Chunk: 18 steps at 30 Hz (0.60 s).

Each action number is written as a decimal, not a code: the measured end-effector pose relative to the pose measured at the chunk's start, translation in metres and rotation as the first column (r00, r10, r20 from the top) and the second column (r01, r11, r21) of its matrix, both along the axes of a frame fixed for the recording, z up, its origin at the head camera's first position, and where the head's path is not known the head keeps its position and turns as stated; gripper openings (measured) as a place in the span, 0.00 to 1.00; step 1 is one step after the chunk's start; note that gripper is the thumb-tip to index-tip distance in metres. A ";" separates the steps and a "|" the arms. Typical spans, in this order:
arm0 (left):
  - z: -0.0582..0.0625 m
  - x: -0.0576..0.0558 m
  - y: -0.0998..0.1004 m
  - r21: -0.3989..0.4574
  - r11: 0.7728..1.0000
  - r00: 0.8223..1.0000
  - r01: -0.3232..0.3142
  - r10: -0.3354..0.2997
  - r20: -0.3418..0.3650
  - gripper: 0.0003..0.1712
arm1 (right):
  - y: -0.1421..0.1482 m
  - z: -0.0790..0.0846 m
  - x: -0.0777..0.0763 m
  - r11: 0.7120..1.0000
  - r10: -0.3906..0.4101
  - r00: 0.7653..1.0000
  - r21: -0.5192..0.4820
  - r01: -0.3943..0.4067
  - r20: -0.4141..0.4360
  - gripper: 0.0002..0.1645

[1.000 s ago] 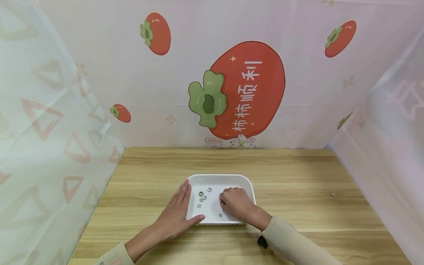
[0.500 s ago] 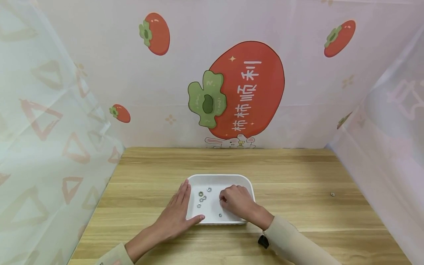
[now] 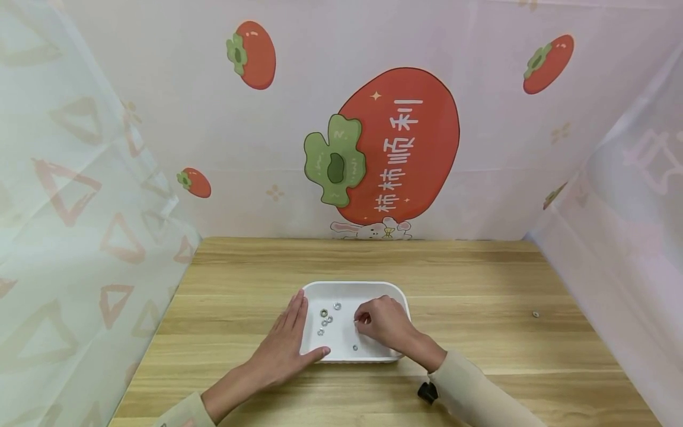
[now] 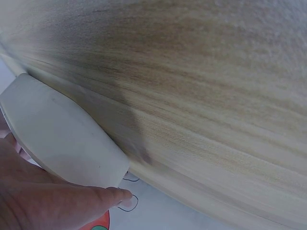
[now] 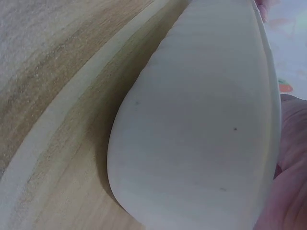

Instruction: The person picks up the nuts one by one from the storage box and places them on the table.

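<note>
A white tray [image 3: 341,354] holds several small metal nuts, one a yellowish nut [image 3: 324,312] in a loose group at its left. Another silver nut [image 3: 355,348] lies by itself toward the near side. My left hand [image 3: 283,347] rests against the tray's left end, fingers straight along the rim and thumb over the near corner. Over the right half of the tray, my right hand [image 3: 385,323] has curled fingers, with thumb and index fingertip pinching a tiny nut, mostly hidden. Both wrist views mainly show the tray's outer wall [image 4: 67,129].
One more small nut [image 3: 536,314] lies on the wooden table [image 3: 469,279], far to the right. A black object [image 3: 427,392] shows beside the right sleeve. Printed fabric walls [image 3: 256,130] enclose the table at the back and both sides.
My right hand has shifted slightly, its wrist drawing a little to the right and its pinched fingertips coming more into view. The left hand and the visible nuts stay in place.
</note>
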<state>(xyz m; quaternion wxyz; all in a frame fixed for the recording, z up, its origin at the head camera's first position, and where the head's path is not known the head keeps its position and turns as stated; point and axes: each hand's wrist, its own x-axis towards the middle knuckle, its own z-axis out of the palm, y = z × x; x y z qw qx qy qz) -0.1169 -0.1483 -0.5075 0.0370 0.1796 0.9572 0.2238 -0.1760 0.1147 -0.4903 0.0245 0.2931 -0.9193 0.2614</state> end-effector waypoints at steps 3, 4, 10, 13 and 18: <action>0.000 0.000 0.000 -0.003 1.000 1.000 0.001 -0.001 -0.004 0.68 | 0.001 0.001 0.000 1.000 -0.007 1.000 -0.026 0.007 -0.018 0.05; 0.000 0.000 0.000 -0.004 1.000 1.000 0.001 -0.001 -0.006 0.68 | 0.001 0.001 0.000 0.999 -0.008 1.000 -0.034 0.007 -0.025 0.06; 0.000 0.000 0.000 0.004 1.000 1.000 0.004 -0.004 -0.003 0.67 | 0.004 0.005 0.000 0.997 -0.025 0.999 -0.077 0.023 -0.035 0.06; 0.000 0.000 0.000 0.008 1.000 1.000 0.004 -0.004 -0.002 0.67 | 0.006 0.006 0.000 0.994 -0.032 0.999 -0.105 0.029 -0.018 0.05; 0.000 0.001 0.000 0.009 1.000 1.000 0.003 -0.003 -0.011 0.67 | 0.008 0.009 0.000 0.987 -0.040 0.999 -0.155 0.043 0.021 0.05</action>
